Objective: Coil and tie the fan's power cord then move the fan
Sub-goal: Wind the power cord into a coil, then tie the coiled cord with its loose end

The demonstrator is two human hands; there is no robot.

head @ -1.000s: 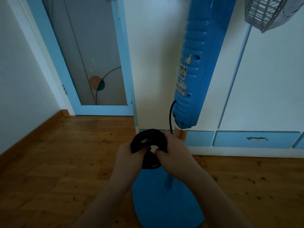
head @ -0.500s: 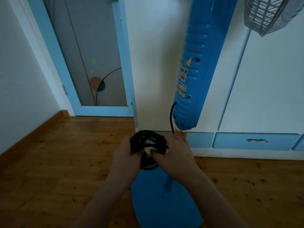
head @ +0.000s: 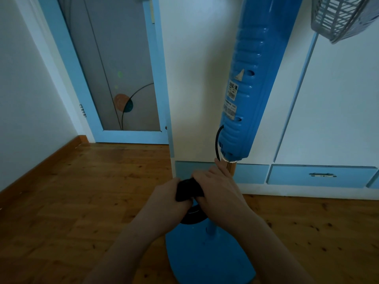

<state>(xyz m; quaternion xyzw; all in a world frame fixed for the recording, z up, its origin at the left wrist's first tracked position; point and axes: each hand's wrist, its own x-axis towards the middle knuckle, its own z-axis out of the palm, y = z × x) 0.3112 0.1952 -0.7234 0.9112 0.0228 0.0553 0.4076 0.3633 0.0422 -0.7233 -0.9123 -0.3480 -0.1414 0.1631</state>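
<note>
Black power cord (head: pixel 187 190), one bundle, squeezed into a tight coil dead centre, just in front of the fan's pole. Two hands on it, both clamped. Left hand (head: pixel 164 199) closed round the left side of the coil, knuckles up, fist tight. Right hand (head: pixel 220 194) folded over the right side, fingers bent across the top of the bundle, one finger sticking up toward the tan stretch of pole; touching it or not, cannot tell. One loop of the coil sagging out below the two hands, hanging just above the base. One single strand climbing from behind the right hand and curving into the lower left edge of the column.

One fan (head: pixel 252 89), upright, right of centre. One tall blue column with two paper labels and one warning triangle. One blue base (head: pixel 205 261) flat on the boards, near the camera. One pale grille (head: pixel 340 17) poking in at the top right corner.

Wooden floor (head: pixel 82 201) all round, warm brown. One door (head: pixel 123 58) far left, blue frame, grey panel, one orange disc painted on it. One blue drawer (head: pixel 322 177) with a metal handle far right, low on the white cabinet front. One wooden skirting board (head: pixel 41 167) along the left wall.
</note>
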